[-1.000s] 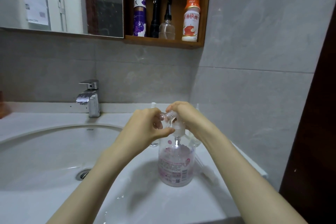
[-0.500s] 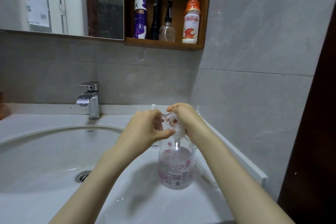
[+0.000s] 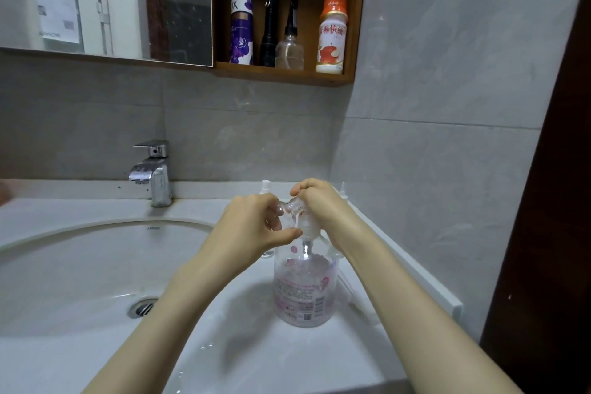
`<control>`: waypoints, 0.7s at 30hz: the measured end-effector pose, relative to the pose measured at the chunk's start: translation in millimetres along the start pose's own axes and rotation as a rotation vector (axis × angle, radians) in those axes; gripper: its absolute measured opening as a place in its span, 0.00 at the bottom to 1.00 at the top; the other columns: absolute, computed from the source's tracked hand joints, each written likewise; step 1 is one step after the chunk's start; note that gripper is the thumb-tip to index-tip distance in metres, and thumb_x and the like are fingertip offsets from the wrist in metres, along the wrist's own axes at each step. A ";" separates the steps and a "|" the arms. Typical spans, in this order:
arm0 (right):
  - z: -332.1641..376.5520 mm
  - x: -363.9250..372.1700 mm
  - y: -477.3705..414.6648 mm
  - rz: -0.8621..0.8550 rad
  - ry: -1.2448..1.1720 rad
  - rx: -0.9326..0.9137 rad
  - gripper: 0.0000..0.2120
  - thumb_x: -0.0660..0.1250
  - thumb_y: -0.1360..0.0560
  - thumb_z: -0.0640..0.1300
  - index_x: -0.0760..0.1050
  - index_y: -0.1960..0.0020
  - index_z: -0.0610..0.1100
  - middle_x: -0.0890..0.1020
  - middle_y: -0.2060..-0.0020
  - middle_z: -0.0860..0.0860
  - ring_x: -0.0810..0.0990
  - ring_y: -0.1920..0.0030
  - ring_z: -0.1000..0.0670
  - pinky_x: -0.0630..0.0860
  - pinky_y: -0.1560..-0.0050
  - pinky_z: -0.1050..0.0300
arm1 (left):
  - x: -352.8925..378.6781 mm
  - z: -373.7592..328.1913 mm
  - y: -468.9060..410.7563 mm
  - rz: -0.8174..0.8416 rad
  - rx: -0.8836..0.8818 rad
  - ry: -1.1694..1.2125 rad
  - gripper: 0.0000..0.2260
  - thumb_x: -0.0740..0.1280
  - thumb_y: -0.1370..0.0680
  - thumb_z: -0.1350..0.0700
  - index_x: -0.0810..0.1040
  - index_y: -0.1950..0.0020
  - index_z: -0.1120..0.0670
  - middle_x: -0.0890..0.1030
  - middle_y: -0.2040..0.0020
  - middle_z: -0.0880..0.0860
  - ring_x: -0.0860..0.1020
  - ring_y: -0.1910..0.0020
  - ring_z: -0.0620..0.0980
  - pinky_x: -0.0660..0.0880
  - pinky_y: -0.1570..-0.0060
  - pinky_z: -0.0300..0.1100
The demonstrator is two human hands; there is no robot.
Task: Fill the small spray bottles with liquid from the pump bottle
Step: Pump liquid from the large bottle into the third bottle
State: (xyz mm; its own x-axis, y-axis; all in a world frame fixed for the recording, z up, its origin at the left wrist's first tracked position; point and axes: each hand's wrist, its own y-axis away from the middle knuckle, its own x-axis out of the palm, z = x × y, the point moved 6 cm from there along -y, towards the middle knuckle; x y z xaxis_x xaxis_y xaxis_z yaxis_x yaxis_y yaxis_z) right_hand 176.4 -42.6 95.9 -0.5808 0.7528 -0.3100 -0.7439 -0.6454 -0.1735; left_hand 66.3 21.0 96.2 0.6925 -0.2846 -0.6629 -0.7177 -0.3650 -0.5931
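A clear pump bottle (image 3: 303,291) with a pink-printed label stands on the white counter, right of the basin. My left hand (image 3: 252,227) grips a small clear spray bottle (image 3: 289,209), tilted with its mouth at the pump's nozzle. My right hand (image 3: 319,205) curls over the pump head and hides it. Behind my hands two more small spray tops show: a white spray cap (image 3: 265,187) and a second one (image 3: 343,190) near the wall. Whether liquid is flowing cannot be made out.
The white basin (image 3: 80,265) with its drain (image 3: 143,308) lies to the left, under a chrome tap (image 3: 153,171). Water drops sit on the near counter (image 3: 198,349). A wooden wall shelf (image 3: 287,77) holds several bottles. A dark door edge (image 3: 550,233) closes the right side.
Both hands stay on the pump bottle and small bottle. My right hand has sunk a little onto the pump head between the earliest frame and now.
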 end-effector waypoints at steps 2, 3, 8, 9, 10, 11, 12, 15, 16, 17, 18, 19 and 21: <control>1.8 -0.9 2.3 -0.005 -0.027 0.030 0.07 0.57 0.23 0.37 0.73 0.52 0.44 0.74 0.62 0.51 0.72 0.62 0.51 0.69 0.60 0.58 | -3.0 -2.2 0.1 -0.011 -0.009 0.007 0.13 0.76 0.32 0.50 0.73 0.59 0.51 0.75 0.72 0.41 0.73 0.73 0.37 0.66 0.69 0.31; 1.3 -1.1 2.7 -0.007 -0.040 0.049 0.07 0.57 0.23 0.38 0.73 0.51 0.44 0.74 0.62 0.50 0.72 0.62 0.50 0.70 0.58 0.57 | -3.8 -2.9 -0.1 -0.008 -0.011 0.000 0.13 0.76 0.32 0.50 0.73 0.59 0.51 0.75 0.72 0.42 0.73 0.73 0.37 0.66 0.69 0.31; 1.8 -0.1 2.1 0.001 -0.085 0.123 0.10 0.60 0.23 0.39 0.75 0.43 0.41 0.77 0.57 0.47 0.75 0.55 0.44 0.73 0.49 0.50 | -6.5 -9.6 -0.1 0.010 0.009 -0.034 0.13 0.75 0.32 0.50 0.72 0.60 0.52 0.75 0.71 0.42 0.72 0.72 0.39 0.67 0.69 0.32; 1.8 -0.2 0.9 -0.002 -0.084 0.128 0.11 0.60 0.23 0.38 0.75 0.42 0.40 0.77 0.56 0.46 0.75 0.54 0.43 0.73 0.48 0.49 | -6.8 -9.8 -0.5 0.009 0.007 -0.032 0.13 0.75 0.32 0.50 0.72 0.59 0.52 0.75 0.70 0.43 0.71 0.72 0.38 0.67 0.68 0.31; 1.8 -0.2 -0.1 -0.005 -0.089 0.124 0.11 0.60 0.23 0.38 0.76 0.43 0.40 0.77 0.56 0.45 0.75 0.54 0.43 0.73 0.48 0.49 | -7.3 -9.9 -0.8 0.007 0.005 -0.029 0.12 0.75 0.32 0.51 0.72 0.59 0.51 0.75 0.70 0.43 0.71 0.72 0.38 0.67 0.68 0.31; 1.6 0.0 -0.9 -0.006 -0.095 0.116 0.10 0.60 0.23 0.38 0.76 0.44 0.41 0.77 0.56 0.46 0.75 0.55 0.43 0.73 0.49 0.49 | -7.7 -10.0 -1.0 0.006 0.005 -0.029 0.12 0.75 0.32 0.51 0.72 0.59 0.51 0.75 0.71 0.43 0.71 0.72 0.38 0.67 0.69 0.31; 1.2 -0.4 -1.2 -0.006 -0.101 0.108 0.09 0.60 0.23 0.39 0.76 0.46 0.42 0.77 0.58 0.46 0.75 0.56 0.43 0.73 0.51 0.50 | -7.8 -10.0 -0.7 0.005 0.006 -0.028 0.12 0.75 0.32 0.51 0.72 0.59 0.51 0.76 0.71 0.43 0.72 0.72 0.38 0.66 0.69 0.31; 0.0 0.2 -1.9 -0.008 -0.135 0.099 0.07 0.59 0.23 0.38 0.75 0.50 0.43 0.76 0.61 0.46 0.75 0.62 0.46 0.73 0.56 0.52 | -8.0 -8.1 -0.3 0.003 0.001 -0.017 0.12 0.75 0.32 0.51 0.73 0.58 0.51 0.76 0.70 0.43 0.72 0.71 0.38 0.66 0.70 0.32; -0.3 1.0 -2.0 -0.004 -0.149 0.094 0.07 0.58 0.23 0.37 0.75 0.51 0.43 0.75 0.62 0.46 0.73 0.65 0.47 0.73 0.60 0.53 | -7.5 -7.2 -0.2 0.003 -0.002 -0.011 0.12 0.75 0.32 0.51 0.73 0.58 0.52 0.76 0.70 0.43 0.72 0.72 0.38 0.66 0.70 0.32; 0.9 1.5 -2.2 0.000 -0.158 0.087 0.07 0.57 0.23 0.36 0.74 0.54 0.43 0.75 0.63 0.46 0.72 0.67 0.48 0.71 0.63 0.55 | -7.6 -7.1 -0.3 0.002 -0.002 -0.008 0.13 0.76 0.32 0.51 0.73 0.59 0.52 0.76 0.70 0.43 0.72 0.72 0.38 0.65 0.70 0.32; 1.3 1.7 -2.2 0.003 -0.159 0.081 0.09 0.57 0.23 0.36 0.73 0.57 0.44 0.74 0.64 0.46 0.71 0.68 0.48 0.70 0.66 0.56 | -7.4 -7.1 -0.3 0.002 0.000 -0.011 0.13 0.76 0.32 0.51 0.73 0.59 0.52 0.76 0.70 0.43 0.72 0.72 0.38 0.65 0.70 0.32; 1.6 2.2 -2.7 0.008 -0.151 0.074 0.10 0.57 0.23 0.36 0.73 0.58 0.45 0.74 0.64 0.45 0.71 0.68 0.48 0.69 0.67 0.57 | -7.5 -7.1 0.0 0.000 0.001 -0.014 0.13 0.76 0.32 0.51 0.73 0.59 0.52 0.76 0.70 0.43 0.72 0.72 0.38 0.65 0.70 0.32; 1.7 3.1 -3.6 0.019 -0.131 0.058 0.10 0.56 0.23 0.36 0.72 0.59 0.46 0.74 0.63 0.46 0.71 0.68 0.49 0.68 0.67 0.57 | -7.6 -6.7 0.8 -0.005 -0.003 -0.011 0.13 0.75 0.32 0.51 0.73 0.58 0.52 0.76 0.70 0.43 0.72 0.72 0.38 0.66 0.69 0.31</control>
State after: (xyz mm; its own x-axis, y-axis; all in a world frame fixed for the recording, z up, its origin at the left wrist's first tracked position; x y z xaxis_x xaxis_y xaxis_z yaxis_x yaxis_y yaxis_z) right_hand 176.7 -37.7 97.1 -0.6305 0.7533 -0.1873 -0.7478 -0.6542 -0.1137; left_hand 60.9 16.9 103.9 0.6955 -0.2727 -0.6648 -0.7137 -0.3693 -0.5952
